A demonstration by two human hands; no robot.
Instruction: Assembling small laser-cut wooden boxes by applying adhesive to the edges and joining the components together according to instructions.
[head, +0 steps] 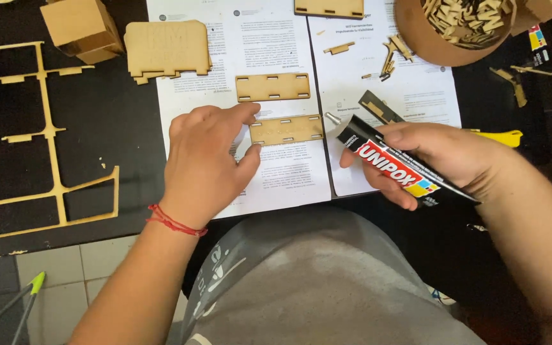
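Note:
My left hand (204, 163) rests on the printed sheets, its index finger and thumb touching the left end of a thin slotted wooden panel (287, 130). A second slotted panel (273, 87) lies just above it. My right hand (439, 156) grips a black glue tube with a red label (396, 166), its metal nozzle pointing toward the right end of the lower panel, just short of it. Part of the tube is hidden inside my fingers.
White printed sheets (378, 83) cover a black table. A leftover wooden cut-out frame (49, 137) lies at left, a wooden box (82, 27) and a stack of flat parts (166, 49) behind. A round brown container (439, 48) holds several wooden scraps. A yellow tool (503, 137) lies at right.

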